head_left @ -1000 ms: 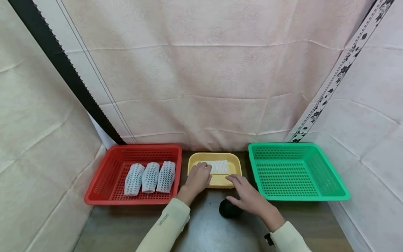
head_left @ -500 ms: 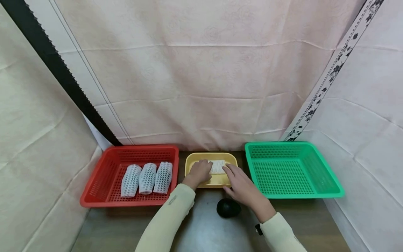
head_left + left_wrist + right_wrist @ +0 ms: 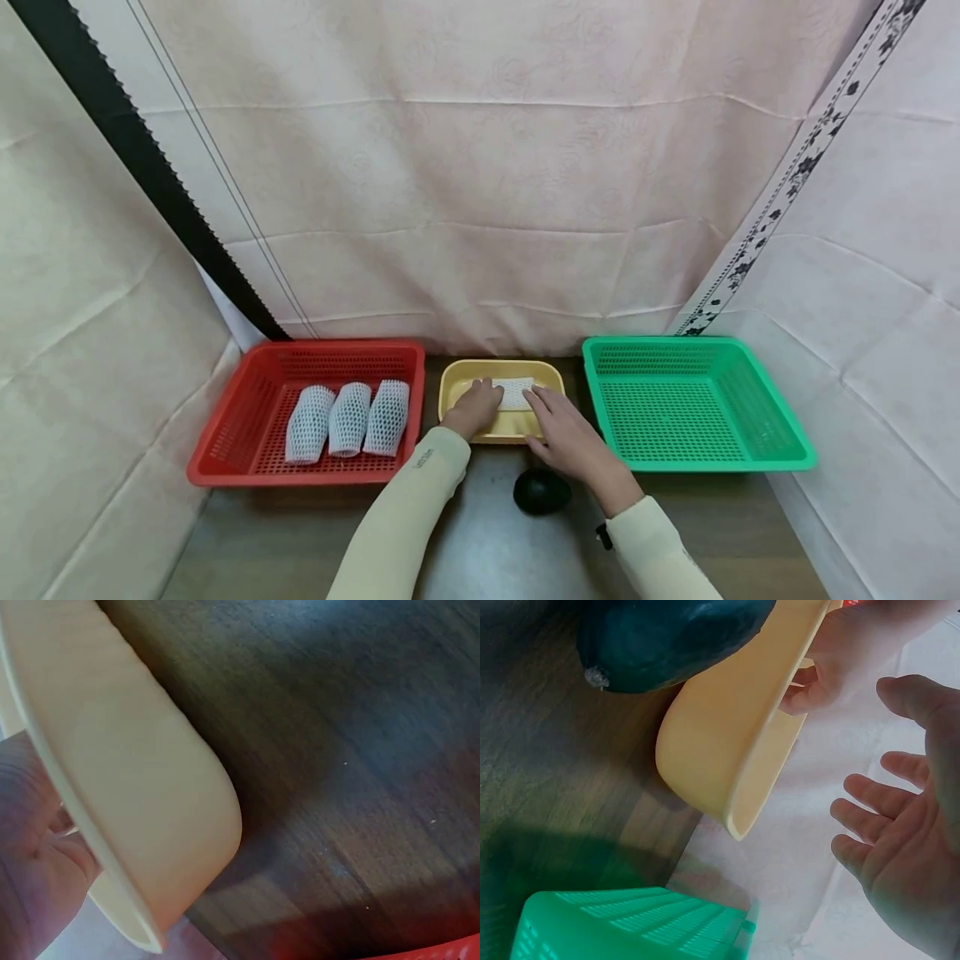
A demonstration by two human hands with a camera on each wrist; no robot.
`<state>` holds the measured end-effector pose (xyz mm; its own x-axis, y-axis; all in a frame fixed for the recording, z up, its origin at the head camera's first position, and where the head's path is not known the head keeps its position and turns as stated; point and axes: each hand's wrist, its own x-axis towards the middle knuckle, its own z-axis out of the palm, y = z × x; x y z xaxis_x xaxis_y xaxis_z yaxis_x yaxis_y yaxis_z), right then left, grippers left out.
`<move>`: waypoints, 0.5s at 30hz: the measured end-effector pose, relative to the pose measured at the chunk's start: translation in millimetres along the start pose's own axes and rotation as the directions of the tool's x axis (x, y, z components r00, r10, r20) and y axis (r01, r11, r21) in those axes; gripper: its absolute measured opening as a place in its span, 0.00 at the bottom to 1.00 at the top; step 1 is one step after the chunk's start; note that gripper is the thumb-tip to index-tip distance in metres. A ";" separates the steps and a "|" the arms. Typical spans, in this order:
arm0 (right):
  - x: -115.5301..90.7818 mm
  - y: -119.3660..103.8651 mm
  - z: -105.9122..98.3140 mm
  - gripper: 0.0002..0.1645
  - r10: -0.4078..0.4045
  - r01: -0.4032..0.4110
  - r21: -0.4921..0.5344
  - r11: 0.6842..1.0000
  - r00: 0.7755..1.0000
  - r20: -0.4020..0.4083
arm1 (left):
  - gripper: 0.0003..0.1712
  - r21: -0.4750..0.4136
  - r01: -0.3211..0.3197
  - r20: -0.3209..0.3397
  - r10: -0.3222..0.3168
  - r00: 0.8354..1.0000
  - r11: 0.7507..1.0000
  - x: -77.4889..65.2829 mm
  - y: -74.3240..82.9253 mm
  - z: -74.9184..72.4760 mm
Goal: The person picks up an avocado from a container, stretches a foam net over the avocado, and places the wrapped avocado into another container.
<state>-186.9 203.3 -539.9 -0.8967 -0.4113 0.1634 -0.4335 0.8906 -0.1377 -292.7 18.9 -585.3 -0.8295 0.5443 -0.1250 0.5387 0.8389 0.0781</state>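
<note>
Inside a shallow yellow tray (image 3: 456,369) lies a flat white foam net (image 3: 516,393). My left hand (image 3: 474,410) reaches into the tray over the net's left end. Its fingers look bent in the right wrist view, but whether they pinch the net is hidden. My right hand (image 3: 566,437) hovers at the tray's right side, its fingers loosely spread and its fingertips near the net's right edge; nothing is held. Just in front of the tray, below the right hand, a dark, glossy oval fruit or vegetable (image 3: 667,641) with a small pale stem end rests on the table.
To the left, a red basket (image 3: 300,480) holds three objects in white foam nets (image 3: 348,421). A green basket (image 3: 697,465) stands to the right. The table (image 3: 480,550) is dark wood, with cloth hangings (image 3: 480,183) behind and at both sides.
My right hand has moved up and left, from beside the dark oval object toward the net's right edge. My left hand has stayed at the net's left end. The head view has shifted slightly.
</note>
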 end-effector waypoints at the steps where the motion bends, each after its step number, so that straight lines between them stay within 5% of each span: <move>1: 0.6 1.3 0.7 0.46 0.003 -0.003 0.004 1.000 1.000 -0.002 | 0.16 0.010 -0.001 -0.010 0.002 1.000 1.000 0.6 0.8 0.8; 15: 9.4 16.5 8.9 0.43 0.020 -0.020 0.017 1.000 1.000 0.007 | 0.15 0.121 -0.029 -0.162 0.048 0.986 0.992 6.4 -2.1 18.4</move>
<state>-203.2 212.4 -549.3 -0.9057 -0.3952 0.1536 -0.4173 0.8950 -0.1579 -296.5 20.6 -604.5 -0.8154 0.5775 0.0404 0.5763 0.8164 -0.0383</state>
